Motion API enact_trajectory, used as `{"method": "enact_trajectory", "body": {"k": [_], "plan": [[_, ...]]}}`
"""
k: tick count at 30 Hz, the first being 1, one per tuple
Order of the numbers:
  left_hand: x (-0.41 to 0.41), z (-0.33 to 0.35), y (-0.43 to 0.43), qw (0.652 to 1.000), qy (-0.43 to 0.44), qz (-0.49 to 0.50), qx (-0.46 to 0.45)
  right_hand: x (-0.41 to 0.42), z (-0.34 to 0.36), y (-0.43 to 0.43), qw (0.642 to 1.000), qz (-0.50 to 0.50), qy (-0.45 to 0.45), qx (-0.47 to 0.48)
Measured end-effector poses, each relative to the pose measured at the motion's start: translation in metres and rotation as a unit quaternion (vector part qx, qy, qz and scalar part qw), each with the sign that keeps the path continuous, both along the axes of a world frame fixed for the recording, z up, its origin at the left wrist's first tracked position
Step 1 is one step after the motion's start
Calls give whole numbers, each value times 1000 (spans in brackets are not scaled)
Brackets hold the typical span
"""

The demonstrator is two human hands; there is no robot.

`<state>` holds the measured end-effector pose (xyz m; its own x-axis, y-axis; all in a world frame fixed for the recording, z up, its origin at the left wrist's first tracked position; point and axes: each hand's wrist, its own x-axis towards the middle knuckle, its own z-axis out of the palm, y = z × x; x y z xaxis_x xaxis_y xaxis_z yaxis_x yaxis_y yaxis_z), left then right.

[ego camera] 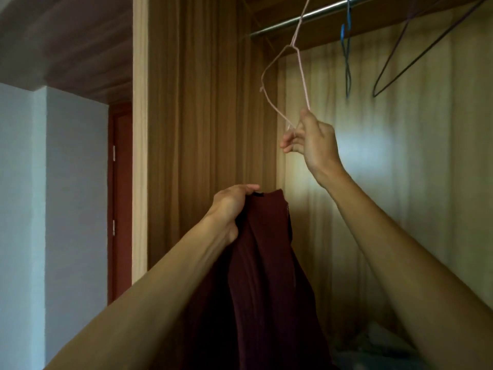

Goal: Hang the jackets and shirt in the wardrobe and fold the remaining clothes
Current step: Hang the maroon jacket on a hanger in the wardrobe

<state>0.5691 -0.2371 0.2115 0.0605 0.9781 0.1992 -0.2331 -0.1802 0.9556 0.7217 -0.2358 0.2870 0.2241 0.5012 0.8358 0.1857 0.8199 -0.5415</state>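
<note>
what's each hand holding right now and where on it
The left hand holds the maroon garment bunched at its top edge. The right hand pinches the pink wire hanger at its lower corner.

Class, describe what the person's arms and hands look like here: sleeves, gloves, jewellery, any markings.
The left forearm and right forearm are bare to the frame's edge; no sleeves show. The left hand and right hand wear no gloves, and no watch, bracelet, ring or marking is visible.

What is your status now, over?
Left hand grips maroon garment. Right hand pinches pink hanger. Garment not yet on hanger. Blue hanger hangs apart.
</note>
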Motion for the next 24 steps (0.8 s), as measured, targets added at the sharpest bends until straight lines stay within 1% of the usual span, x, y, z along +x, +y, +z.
{"method": "enact_trajectory", "body": {"k": [3, 6, 8, 10, 12, 14, 15, 17, 19, 21, 22, 24], "plan": [[13, -21, 8, 999, -14, -20, -26, 11, -54, -39, 999, 13, 21, -23], [27, -42, 9, 997, -19, -52, -53, 28, -115, -79, 999, -16, 15, -45], [36, -57, 3, 995, -12, -71, -73, 37, -155, -102, 997, -16, 21, -72], [46, -70, -5, 990, -34, -106, -87, 47, -189, -120, 993, 26, 38, -111], [56, -80, -15, 984, -53, -145, -91, 54, -219, -135, 985, 66, 34, -156], [64, -87, -26, 980, -35, -174, -94, 55, -243, -153, 977, 80, 32, -195], [66, -92, -32, 981, -17, -171, -93, 54, -253, -163, 973, 82, 30, -213], [71, -100, -46, 984, 0, -157, -82, 51, -271, -186, 965, 74, 34, -248], [76, -110, -61, 985, 6, -166, -52, 48, -284, -208, 957, 57, 27, -283], [79, -118, -78, 983, 17, -183, 2, 50, -292, -227, 952, -7, 23, -305], [81, -120, -85, 982, 27, -186, 29, 54, -294, -235, 948, -44, 37, -314], [83, -120, -98, 977, 60, -186, 82, 64, -290, -251, 936, -72, 89, -334]]}}
